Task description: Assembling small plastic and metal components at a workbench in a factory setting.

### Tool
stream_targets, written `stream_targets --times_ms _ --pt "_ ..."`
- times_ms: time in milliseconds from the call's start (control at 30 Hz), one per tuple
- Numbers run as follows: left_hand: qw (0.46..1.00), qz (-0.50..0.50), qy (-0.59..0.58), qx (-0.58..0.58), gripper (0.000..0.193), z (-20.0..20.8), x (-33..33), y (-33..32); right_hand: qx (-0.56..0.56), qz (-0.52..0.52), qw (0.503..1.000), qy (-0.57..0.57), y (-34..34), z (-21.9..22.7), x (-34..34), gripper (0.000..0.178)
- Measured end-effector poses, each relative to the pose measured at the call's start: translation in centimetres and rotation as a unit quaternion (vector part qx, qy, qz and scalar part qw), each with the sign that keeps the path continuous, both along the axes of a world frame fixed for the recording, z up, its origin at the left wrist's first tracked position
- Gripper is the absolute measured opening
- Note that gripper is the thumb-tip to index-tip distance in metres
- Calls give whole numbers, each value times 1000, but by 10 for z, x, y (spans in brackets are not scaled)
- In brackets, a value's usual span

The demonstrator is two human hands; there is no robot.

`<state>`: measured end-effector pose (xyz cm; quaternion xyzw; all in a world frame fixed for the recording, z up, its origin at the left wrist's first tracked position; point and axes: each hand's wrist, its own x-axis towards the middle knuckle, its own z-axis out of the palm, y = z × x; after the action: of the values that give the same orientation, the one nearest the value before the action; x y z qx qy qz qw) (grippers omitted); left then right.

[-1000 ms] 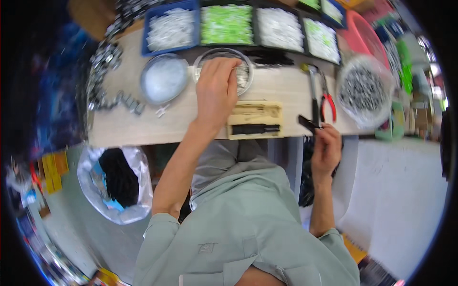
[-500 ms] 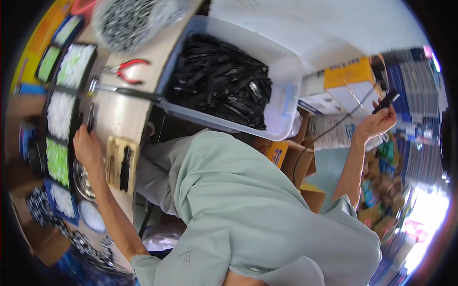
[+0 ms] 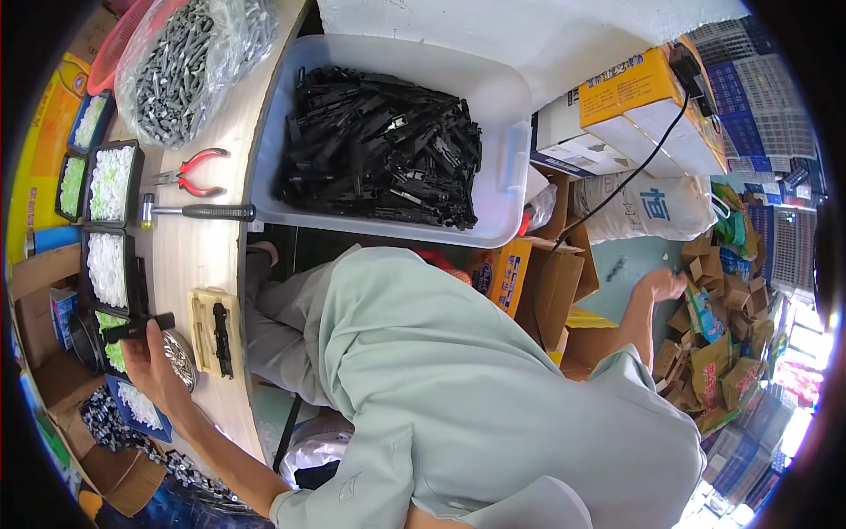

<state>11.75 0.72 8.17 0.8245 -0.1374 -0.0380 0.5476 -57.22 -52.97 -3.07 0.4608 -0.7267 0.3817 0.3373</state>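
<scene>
Left hand (image 3: pixel 152 366) holds black part (image 3: pixel 139 326), long axis pointing across the bench (image 3: pixel 198 256).

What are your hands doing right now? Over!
Left hand on the bench, gripping a black plastic part above the metal bowl. Right hand stretched out to the side over the floor, nothing visible in it. Nothing blocking either hand.

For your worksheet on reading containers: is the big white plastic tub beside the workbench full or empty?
Nearly full. The white tub has no lid, and black plastic parts are heaped across most of it, close to the rim.
</scene>
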Motion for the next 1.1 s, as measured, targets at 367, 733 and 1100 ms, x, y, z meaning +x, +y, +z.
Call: stream_targets --times_ms 367,733,1100 --pt "961 19 98 -258 27 -29 -97 -34 366 847 312 -225 169 142 511 24" --pt "902 336 -26 -270 34 -59 -173 -14 427 904 -12 1 334 73 616 16" --pt "929 252 -243 121 45 -40 -168 -6 440 882 -170 14 355 117 601 32"
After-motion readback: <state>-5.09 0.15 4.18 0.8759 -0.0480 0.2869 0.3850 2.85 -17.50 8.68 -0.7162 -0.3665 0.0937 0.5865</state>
